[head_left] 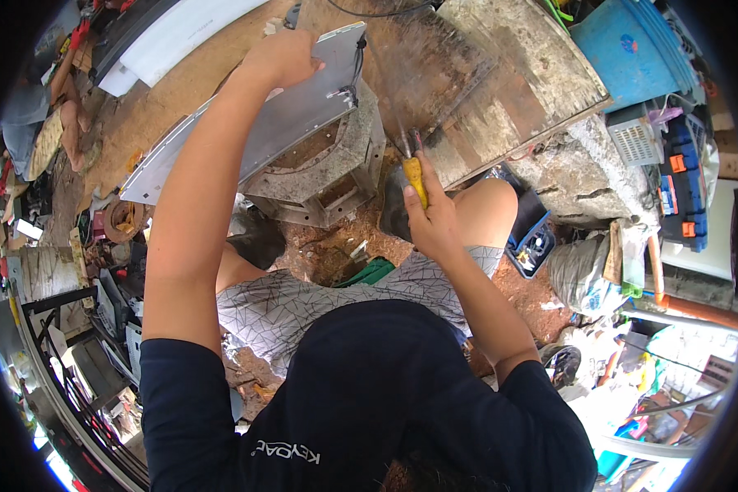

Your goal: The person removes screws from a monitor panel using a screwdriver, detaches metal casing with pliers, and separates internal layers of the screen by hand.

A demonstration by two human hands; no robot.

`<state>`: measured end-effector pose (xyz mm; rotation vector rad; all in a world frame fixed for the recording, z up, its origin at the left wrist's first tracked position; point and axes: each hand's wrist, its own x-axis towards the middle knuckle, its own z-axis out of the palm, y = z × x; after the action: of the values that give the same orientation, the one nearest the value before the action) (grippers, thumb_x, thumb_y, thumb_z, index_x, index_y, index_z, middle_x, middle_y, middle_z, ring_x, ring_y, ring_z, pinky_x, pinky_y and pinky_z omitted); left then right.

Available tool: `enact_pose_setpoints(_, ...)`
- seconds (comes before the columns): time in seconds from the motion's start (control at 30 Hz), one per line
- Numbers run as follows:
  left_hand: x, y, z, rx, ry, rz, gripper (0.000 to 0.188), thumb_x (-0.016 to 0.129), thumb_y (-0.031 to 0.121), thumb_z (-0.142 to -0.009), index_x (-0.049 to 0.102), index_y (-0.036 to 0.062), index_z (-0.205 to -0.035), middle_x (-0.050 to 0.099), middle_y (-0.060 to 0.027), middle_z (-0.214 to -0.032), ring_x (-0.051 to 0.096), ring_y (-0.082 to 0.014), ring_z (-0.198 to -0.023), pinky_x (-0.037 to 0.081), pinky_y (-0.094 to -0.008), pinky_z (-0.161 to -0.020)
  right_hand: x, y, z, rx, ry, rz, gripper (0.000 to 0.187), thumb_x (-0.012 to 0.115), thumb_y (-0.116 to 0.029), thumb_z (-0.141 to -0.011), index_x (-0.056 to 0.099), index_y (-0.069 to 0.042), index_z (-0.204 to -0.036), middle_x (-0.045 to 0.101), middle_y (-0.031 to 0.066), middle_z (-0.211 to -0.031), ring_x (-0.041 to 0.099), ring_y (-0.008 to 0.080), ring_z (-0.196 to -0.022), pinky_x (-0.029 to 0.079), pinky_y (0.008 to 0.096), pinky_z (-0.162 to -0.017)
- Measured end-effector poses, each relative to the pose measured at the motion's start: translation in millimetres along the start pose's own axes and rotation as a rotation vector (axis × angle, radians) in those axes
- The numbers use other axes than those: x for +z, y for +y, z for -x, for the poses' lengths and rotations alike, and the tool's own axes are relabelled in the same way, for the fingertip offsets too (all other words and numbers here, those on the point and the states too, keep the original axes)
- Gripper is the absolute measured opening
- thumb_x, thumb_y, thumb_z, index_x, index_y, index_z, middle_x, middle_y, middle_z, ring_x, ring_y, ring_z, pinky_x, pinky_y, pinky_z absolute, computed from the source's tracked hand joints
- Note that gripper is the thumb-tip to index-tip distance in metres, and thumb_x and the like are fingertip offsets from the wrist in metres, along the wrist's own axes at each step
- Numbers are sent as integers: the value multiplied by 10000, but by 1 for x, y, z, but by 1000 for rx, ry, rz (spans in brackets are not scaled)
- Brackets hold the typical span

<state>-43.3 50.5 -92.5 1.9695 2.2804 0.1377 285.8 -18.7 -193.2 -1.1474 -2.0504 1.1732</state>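
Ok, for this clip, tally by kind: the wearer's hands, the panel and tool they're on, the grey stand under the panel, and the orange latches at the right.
Hands, left hand and right hand: 2
Grey panel: 1
Yellow-handled tool: 1
Grey stand: 1
Orange latches on the dark blue case: 2
Total: 7
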Motion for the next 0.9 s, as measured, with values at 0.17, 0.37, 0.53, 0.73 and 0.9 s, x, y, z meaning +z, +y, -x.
enact_pose_setpoints(0.17,4,-2,1,26,30,-40,379,649,287,-899,642,35,-1182,694,-214,-1089,653,-388,-1045,515,-486,-909,7,0,-3,-58,26,114,567,505,-247,-1016,320,-78,-1525,638,247,-1228,653,357,-1096,491,397,-932)
enact_pose_setpoints(0.37,2,0,2,3,2,-29,390,651,283,-902,607,23,-1189,676,-216,-1112,625,-399,-1074,494,-489,-908,7,9,-3,-64,41,126,566,497,-251,-1017,317,-81,-1526,606,258,-1281,626,361,-1157,474,397,-968)
enact_pose_setpoints(0.53,-1,3,4,15,27,-22,375,656,273,-897,635,23,-1176,696,-219,-1080,651,-390,-1052,514,-487,-907,7,9,-4,-44,41,113,568,488,-261,-1020,310,-80,-1528,617,258,-1258,643,367,-1115,486,390,-937)
enact_pose_setpoints(0.73,-3,5,7,11,18,-24,361,659,275,-894,646,23,-1151,694,-217,-1090,652,-383,-1058,512,-481,-914,4,9,-4,-5,13,108,568,497,-260,-1020,313,-75,-1525,594,267,-1293,624,368,-1157,474,373,-959)
enact_pose_setpoints(0.9,-1,3,6,4,14,-14,359,661,278,-893,649,21,-1143,693,-216,-1095,654,-380,-1055,511,-480,-917,6,6,-6,-33,24,94,562,499,-268,-1023,327,-64,-1518,601,251,-1283,638,344,-1124,482,365,-943)
